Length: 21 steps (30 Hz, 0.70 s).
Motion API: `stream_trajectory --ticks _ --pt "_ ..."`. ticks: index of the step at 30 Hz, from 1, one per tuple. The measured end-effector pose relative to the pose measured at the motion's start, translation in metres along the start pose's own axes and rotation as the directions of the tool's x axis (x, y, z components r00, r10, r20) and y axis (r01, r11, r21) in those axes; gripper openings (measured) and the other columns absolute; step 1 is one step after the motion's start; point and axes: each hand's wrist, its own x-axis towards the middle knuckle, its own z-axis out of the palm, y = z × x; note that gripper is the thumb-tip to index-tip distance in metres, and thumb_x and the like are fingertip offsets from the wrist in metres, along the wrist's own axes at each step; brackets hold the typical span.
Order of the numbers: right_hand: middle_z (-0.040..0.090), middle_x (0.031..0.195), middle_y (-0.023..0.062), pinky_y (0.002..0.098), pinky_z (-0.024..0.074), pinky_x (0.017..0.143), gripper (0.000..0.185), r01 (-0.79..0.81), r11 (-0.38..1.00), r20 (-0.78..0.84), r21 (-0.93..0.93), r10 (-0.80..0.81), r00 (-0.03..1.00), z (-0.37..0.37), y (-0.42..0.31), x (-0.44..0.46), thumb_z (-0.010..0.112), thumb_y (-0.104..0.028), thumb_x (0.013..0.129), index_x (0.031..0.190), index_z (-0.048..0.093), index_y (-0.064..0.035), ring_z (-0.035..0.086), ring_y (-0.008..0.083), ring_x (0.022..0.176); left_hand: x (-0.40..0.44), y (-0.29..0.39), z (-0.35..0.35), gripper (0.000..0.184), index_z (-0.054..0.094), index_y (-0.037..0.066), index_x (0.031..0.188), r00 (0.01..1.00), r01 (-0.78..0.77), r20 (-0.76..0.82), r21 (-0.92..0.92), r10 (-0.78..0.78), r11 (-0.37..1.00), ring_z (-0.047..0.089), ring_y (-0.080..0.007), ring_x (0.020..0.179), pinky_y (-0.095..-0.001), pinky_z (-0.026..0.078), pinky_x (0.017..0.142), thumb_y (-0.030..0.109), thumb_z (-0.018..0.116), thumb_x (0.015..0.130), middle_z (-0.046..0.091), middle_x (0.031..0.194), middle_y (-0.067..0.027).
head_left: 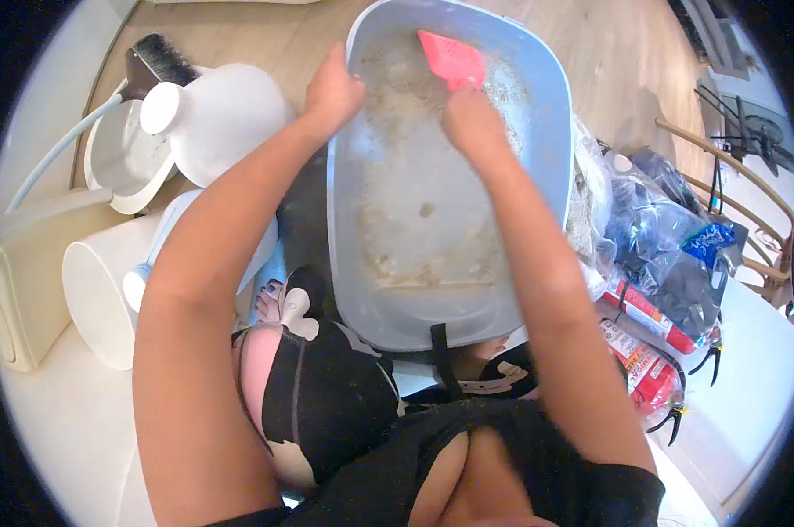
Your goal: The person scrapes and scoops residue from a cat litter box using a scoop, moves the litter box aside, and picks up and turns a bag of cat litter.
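A grey-blue litter box [432, 184] is tilted up in front of me, its inside smeared with brownish residue and a few small clumps. My left hand [334, 95] is closed on its upper left rim. Inside the box, near the top, my right hand [473, 123] is wrapped round the handle of a pink litter scoop [452, 60]. The scoop's blade points up and left, close to the soiled bottom; whether it touches cannot be told. The handle is mostly hidden in my fist.
On the left are a white jug [230, 123], a toilet brush [160, 66], a white bin [103, 281] and a cream container [32, 299]. Plastic bags [643, 211] and two red fire extinguishers [647, 373] lie to the right. Wooden floor [248, 31] shows beyond.
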Motion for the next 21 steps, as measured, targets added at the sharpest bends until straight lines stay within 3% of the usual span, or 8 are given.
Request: stream_trajectory --ticks 2,6,8,9,11,14,17,21 --pt "0.057 0.095 0.0287 0.0470 0.0486 0.068 0.036 -0.289 0.919 0.060 0.267 0.284 0.957 0.032 -0.016 0.003 0.035 -0.009 0.086 0.116 0.038 0.0106 0.060 0.0395 0.079 0.001 -0.004 -0.001 0.031 0.045 0.001 0.105 1.000 -0.009 0.015 0.009 0.008 1.000 0.055 -0.0411 0.090 -0.0452 0.043 0.079 0.007 0.050 0.075 0.058 0.094 -0.0241" --pt "0.058 0.091 0.0279 0.0473 0.0481 0.068 0.040 -0.257 0.957 -0.013 0.137 0.261 0.965 0.057 -0.023 -0.017 0.036 -0.008 0.084 0.119 0.035 0.0114 0.060 0.0408 0.078 -0.003 -0.009 -0.004 0.033 0.045 0.001 0.107 0.999 -0.050 0.021 -0.011 0.050 0.999 0.055 -0.0411 0.090 -0.0450 0.043 0.079 0.007 0.050 0.075 0.058 0.095 -0.0241" --pt "0.058 0.090 0.0293 0.0473 0.0481 0.071 0.041 -0.260 0.953 0.202 0.153 0.228 0.953 0.044 -0.006 -0.019 0.034 -0.014 0.087 0.120 0.035 0.0101 0.060 0.0403 0.083 -0.002 -0.010 -0.003 0.034 0.045 0.001 0.108 0.998 -0.065 -0.007 -0.004 0.065 0.998 0.055 -0.0407 0.090 -0.0450 0.043 0.080 0.008 0.050 0.075 0.058 0.095 -0.0236" --pt "0.058 0.090 0.0293 0.0473 0.0481 0.071 0.041 -0.256 0.955 0.193 0.152 0.225 0.955 0.030 -0.002 -0.018 0.034 -0.014 0.087 0.120 0.035 0.0101 0.060 0.0403 0.083 -0.001 -0.009 -0.004 0.034 0.045 0.001 0.108 0.998 -0.069 -0.015 -0.006 0.069 0.998 0.055 -0.0407 0.090 -0.0450 0.043 0.080 0.008 0.050 0.075 0.058 0.095 -0.0236" --pt "0.058 0.090 0.0308 0.0482 0.0481 0.069 0.043 -0.053 0.998 0.201 0.038 0.045 0.979 0.006 0.002 -0.022 0.035 -0.012 0.085 0.122 0.033 0.0114 0.060 0.0408 0.083 -0.004 -0.011 0.001 0.033 0.045 0.001 0.107 0.998 -0.057 -0.026 0.005 0.058 0.998 0.055 -0.0403 0.090 -0.0451 0.043 0.080 0.008 0.051 0.075 0.058 0.095 -0.0237" --pt "0.058 0.089 0.0298 0.0489 0.0476 0.069 0.043 -0.132 0.977 0.063 0.165 0.123 0.990 0.018 -0.004 -0.002 0.035 -0.012 0.085 0.121 0.034 0.0104 0.059 0.0407 0.083 -0.005 -0.002 -0.004 0.032 0.046 0.001 0.106 0.999 0.028 0.042 0.057 -0.031 0.998 0.055 -0.0401 0.092 -0.0452 0.043 0.080 0.008 0.051 0.075 0.057 0.096 -0.0241" --pt "0.059 0.084 0.0276 0.0477 0.0475 0.068 0.048 -0.148 0.983 0.059 0.112 0.142 0.988 0.040 -0.024 -0.007 0.037 -0.011 0.083 0.126 0.030 0.0084 0.060 0.0404 0.078 -0.002 -0.016 -0.001 0.031 0.045 0.001 0.105 0.988 -0.151 -0.024 0.001 0.151 0.989 0.055 -0.0403 0.091 -0.0456 0.043 0.080 0.008 0.051 0.076 0.057 0.096 -0.0248" --pt "0.060 0.084 0.0277 0.0479 0.0471 0.068 0.047 -0.124 0.982 0.169 0.140 0.100 0.981 0.040 -0.003 -0.019 0.036 -0.013 0.084 0.127 0.031 0.0065 0.059 0.0422 0.079 -0.001 -0.009 -0.008 0.031 0.045 0.001 0.105 0.996 -0.072 0.045 0.002 0.072 0.997 0.055 -0.0403 0.091 -0.0456 0.043 0.080 0.008 0.051 0.076 0.057 0.096 -0.0250"
